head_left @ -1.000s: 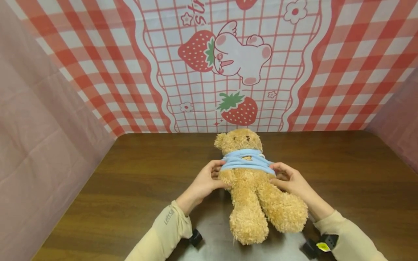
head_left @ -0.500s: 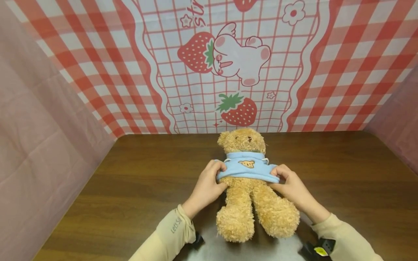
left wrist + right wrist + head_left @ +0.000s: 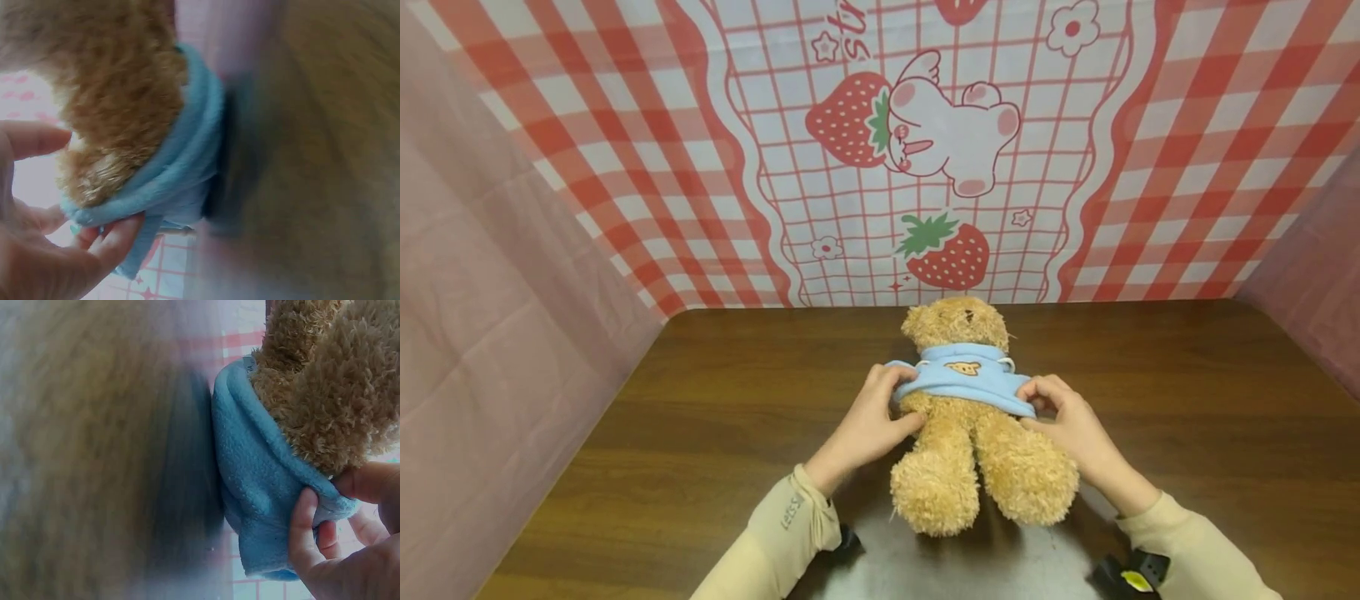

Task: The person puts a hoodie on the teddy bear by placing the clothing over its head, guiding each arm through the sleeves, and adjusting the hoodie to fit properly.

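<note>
A tan plush teddy bear (image 3: 951, 492) lies on its back on the table, head away and legs toward me. It wears a light blue sweatshirt (image 3: 964, 385) with a small bear patch and white cords at the neck. At the bear's left side in view, my left hand (image 3: 868, 421) has its fingers curled at the sweatshirt's side; the left wrist view shows the thumb apart from the hem (image 3: 150, 194). My right hand (image 3: 1071, 429) pinches the opposite lower corner of the hem (image 3: 312, 475) between thumb and fingers. The bear's back is hidden.
The brown wooden table (image 3: 737, 433) spreads on both sides of the bear. A red-and-white strawberry-print cloth (image 3: 775, 167) hangs behind it, and pink cloth (image 3: 490, 292) hangs at the left. Black wrist devices (image 3: 1127, 575) sit near both cuffs.
The sweatshirt was bunched at the chest a second ago, was drawn down toward the legs and smoothed, then shifted slightly back up. The bear's legs have swung left. Both hands stay at the sweatshirt's sides.
</note>
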Available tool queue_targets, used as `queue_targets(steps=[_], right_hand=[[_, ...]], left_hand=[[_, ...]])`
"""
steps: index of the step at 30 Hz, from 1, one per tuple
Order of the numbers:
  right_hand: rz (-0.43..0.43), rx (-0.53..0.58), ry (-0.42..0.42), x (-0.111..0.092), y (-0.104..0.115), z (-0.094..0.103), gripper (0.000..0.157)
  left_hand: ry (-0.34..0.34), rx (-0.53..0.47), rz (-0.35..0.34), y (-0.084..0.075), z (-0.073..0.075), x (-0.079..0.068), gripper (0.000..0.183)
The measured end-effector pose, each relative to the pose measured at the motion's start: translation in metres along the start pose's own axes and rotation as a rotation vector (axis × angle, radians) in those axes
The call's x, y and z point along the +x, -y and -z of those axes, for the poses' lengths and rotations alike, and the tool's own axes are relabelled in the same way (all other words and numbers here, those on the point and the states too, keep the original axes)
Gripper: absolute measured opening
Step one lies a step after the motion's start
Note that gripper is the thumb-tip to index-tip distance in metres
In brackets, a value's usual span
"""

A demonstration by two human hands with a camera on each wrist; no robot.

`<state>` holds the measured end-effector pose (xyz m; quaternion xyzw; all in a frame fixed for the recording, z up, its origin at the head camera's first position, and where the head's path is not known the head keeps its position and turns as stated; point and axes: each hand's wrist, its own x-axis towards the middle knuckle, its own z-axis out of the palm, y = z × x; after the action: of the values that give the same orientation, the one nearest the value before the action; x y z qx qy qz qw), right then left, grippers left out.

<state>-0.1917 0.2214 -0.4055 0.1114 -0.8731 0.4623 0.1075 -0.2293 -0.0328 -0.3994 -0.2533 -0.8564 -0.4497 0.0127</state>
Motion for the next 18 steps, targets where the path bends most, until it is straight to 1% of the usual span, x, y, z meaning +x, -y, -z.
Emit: queue_targets(steps=[2, 4, 8, 10, 12, 16, 18], right_hand=[[0.001, 0.024, 0.001, -0.001, 0.001, 0.001, 0.017], [0.007, 0.046, 0.003, -0.002, 0.004, 0.002, 0.015], [-0.010, 0.064, 0.043, -0.003, 0.009, 0.002, 0.012], [-0.027, 0.070, 0.076, -0.003, 0.012, 0.003, 0.011], [-0.041, 0.102, 0.120, -0.004, 0.014, 0.003, 0.013], [-0.075, 0.198, 0.222, -0.004, 0.018, 0.007, 0.017], [-0.079, 0.210, 0.257, -0.004, 0.021, 0.009, 0.017]], left_hand=[[0.008, -0.037, 0.041, 0.001, 0.002, 0.001, 0.042], [-0.012, -0.041, 0.077, 0.003, 0.002, 0.002, 0.042], [-0.097, 0.039, 0.134, 0.004, 0.000, 0.001, 0.038], [-0.135, 0.067, 0.146, 0.003, -0.002, 0.000, 0.033], [-0.162, 0.092, 0.133, 0.003, -0.003, -0.001, 0.027], [-0.194, 0.118, 0.072, 0.004, -0.006, -0.001, 0.019], [-0.198, 0.121, 0.052, 0.004, -0.007, 0.000, 0.018]])
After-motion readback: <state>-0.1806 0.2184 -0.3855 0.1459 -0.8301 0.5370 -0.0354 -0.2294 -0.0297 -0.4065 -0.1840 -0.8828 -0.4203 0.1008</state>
